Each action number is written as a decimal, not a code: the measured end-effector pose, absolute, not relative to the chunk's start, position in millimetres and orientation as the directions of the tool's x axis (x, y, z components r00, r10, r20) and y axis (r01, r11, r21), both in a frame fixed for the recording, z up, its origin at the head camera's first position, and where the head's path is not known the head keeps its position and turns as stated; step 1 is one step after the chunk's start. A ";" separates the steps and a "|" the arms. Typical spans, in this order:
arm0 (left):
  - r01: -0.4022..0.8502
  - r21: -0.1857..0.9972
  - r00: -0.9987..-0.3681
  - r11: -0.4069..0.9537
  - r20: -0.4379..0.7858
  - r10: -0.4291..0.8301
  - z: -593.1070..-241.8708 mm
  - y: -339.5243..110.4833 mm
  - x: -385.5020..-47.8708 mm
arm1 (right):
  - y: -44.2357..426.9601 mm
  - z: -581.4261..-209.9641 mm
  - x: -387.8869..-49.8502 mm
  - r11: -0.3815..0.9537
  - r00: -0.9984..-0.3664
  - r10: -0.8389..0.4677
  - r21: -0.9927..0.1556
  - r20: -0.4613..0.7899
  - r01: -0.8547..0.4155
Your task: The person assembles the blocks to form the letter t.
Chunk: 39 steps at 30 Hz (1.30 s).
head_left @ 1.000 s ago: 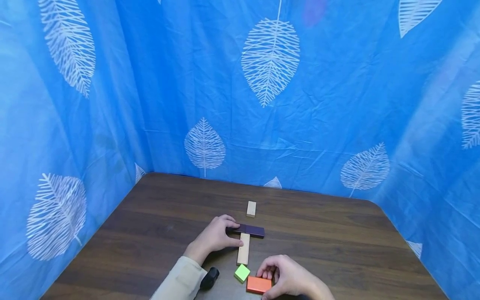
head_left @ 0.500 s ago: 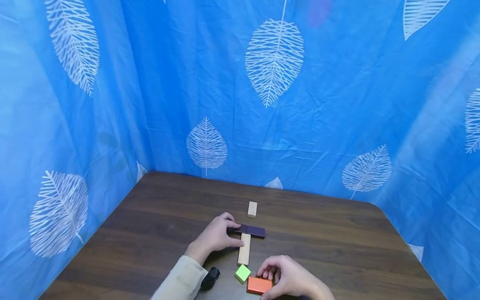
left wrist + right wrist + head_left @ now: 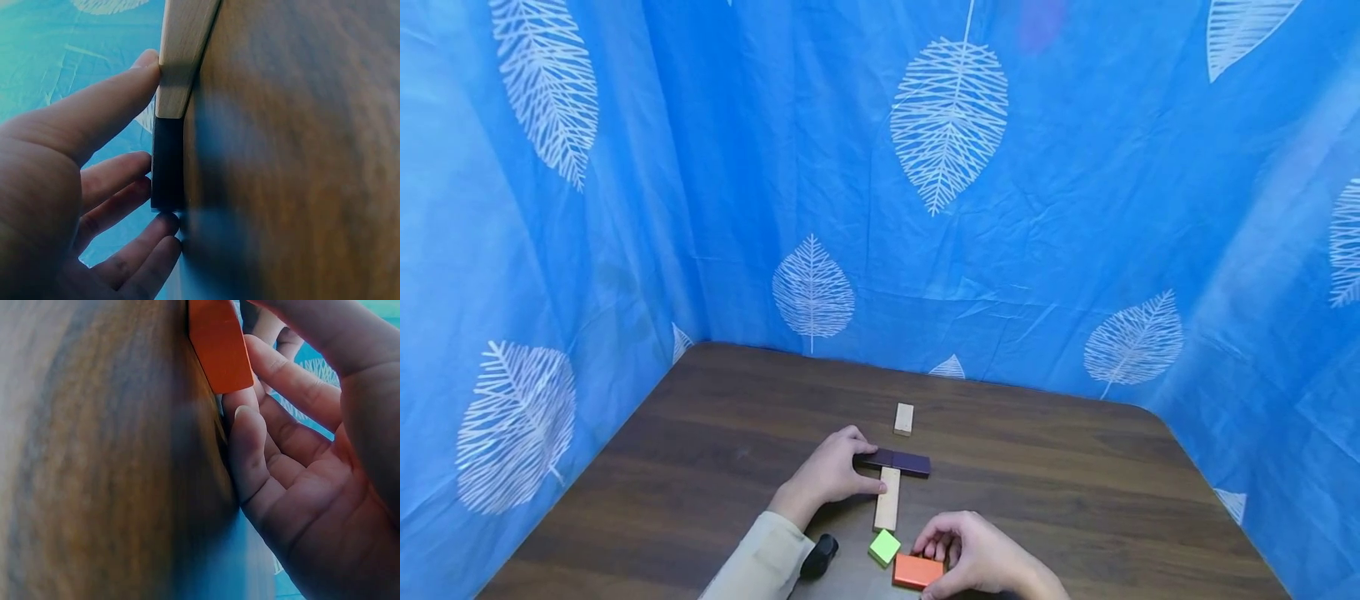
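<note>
Two dark purple blocks (image 3: 911,465) lie end to end, and a light wooden block (image 3: 887,500) runs from their seam towards the near side, forming a T. My left hand (image 3: 829,475) rests at the left of it. In the left wrist view its thumb lies straight against the wooden block (image 3: 181,56), while the other fingers touch the dark block (image 3: 167,165). My right hand (image 3: 977,554) holds an orange block (image 3: 917,572) on the table, index finger at the far side and thumb at the near side. A lime green block (image 3: 884,547) sits turned cornerwise between the wooden and orange blocks.
A short light wooden block (image 3: 903,419) lies beyond the dark blocks on the brown table (image 3: 1037,450). Blue leaf-patterned curtains (image 3: 865,208) hang along the back and sides. A small black object (image 3: 818,557) is beside the left sleeve (image 3: 763,554).
Both hands and all the blocks stay in place. Only the head view has shifted slightly.
</note>
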<state>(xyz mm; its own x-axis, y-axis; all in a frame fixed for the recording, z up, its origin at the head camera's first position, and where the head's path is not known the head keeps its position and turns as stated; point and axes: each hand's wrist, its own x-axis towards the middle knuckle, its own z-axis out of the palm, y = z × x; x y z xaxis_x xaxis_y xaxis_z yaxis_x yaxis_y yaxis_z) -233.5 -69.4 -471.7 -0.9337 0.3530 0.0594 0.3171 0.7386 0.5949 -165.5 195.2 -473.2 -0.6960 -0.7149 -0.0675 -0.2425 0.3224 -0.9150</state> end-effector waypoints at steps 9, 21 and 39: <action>0.349 0.589 -0.922 0.729 0.075 0.380 -473.8 -67.2 -232.8 | 202.5 -468.0 -162.8 0.295 -0.717 -0.696 -0.926 -0.039 -0.235; 0.332 0.585 -0.929 0.740 0.065 0.365 -473.1 -70.1 -233.3 | 208.3 -450.6 -181.9 0.429 -0.806 -0.592 -0.839 0.018 -0.334; 0.314 0.594 -0.934 0.741 0.051 0.354 -472.3 -70.8 -232.0 | 204.5 -446.2 -226.0 0.621 -0.934 -0.344 -0.723 0.094 -0.301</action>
